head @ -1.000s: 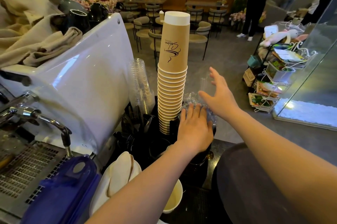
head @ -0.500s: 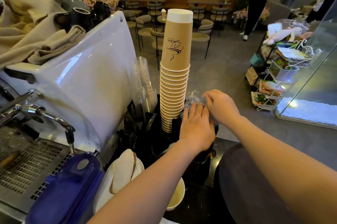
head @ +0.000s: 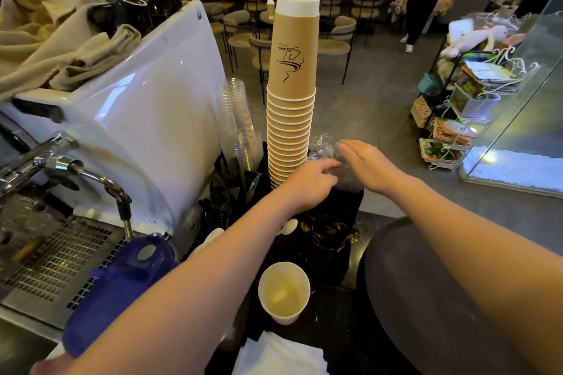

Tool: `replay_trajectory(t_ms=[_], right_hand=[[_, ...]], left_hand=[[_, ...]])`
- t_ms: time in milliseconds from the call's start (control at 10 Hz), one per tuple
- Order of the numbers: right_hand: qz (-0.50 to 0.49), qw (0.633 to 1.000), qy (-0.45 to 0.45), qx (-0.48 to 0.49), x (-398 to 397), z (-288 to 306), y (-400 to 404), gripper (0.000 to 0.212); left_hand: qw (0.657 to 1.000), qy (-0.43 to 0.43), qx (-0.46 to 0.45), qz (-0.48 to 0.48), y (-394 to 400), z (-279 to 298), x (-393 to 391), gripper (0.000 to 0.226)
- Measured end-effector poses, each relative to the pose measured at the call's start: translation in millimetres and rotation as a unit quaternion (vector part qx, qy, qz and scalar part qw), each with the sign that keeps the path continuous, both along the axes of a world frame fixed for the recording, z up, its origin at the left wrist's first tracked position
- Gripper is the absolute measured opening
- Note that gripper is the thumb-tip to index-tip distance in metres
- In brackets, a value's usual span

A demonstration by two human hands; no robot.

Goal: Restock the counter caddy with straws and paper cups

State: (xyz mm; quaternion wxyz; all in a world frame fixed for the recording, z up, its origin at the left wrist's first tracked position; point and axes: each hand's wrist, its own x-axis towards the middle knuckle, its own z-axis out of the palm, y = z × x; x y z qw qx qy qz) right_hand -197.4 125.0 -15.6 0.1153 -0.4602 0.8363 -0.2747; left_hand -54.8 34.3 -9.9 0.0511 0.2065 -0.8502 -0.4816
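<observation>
Here both my hands hover over the crinkled clear straw wrapping point(head: 324, 147) in the black caddy point(head: 350, 207): left hand point(head: 310, 182) loosely curled, right hand point(head: 370, 165) flat with fingers spread, neither gripping. The paper cup stack point(head: 291, 106) stands just left of my fingers.

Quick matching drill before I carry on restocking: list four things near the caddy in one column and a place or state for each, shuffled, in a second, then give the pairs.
Things:
1. brown paper cup stack
2. clear plastic cup stack
3. single white cup
4. crinkly clear wrap

Places or states:
A. stands alone, mouth up, in front of the caddy
B. under the fingertips of both the left hand and the right hand
C. tall upside-down tower, white base on top
D. leans beside the white espresso machine

Pairs: 1-C, 2-D, 3-A, 4-B
</observation>
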Motion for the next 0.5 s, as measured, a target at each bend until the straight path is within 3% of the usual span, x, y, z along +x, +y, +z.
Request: replay_trajectory(t_ms=[200,500], right_hand=[[0.010,0.999,-0.013,-0.041,19,8,20,0.046],[-0.037,0.983,-0.051,-0.171,38,8,57,0.019]], left_hand=[[0.997,0.057,0.003,0.053,-14,6,19,0.035],[0.980,0.119,-0.035,0.155,-1,0,45,0.021]])
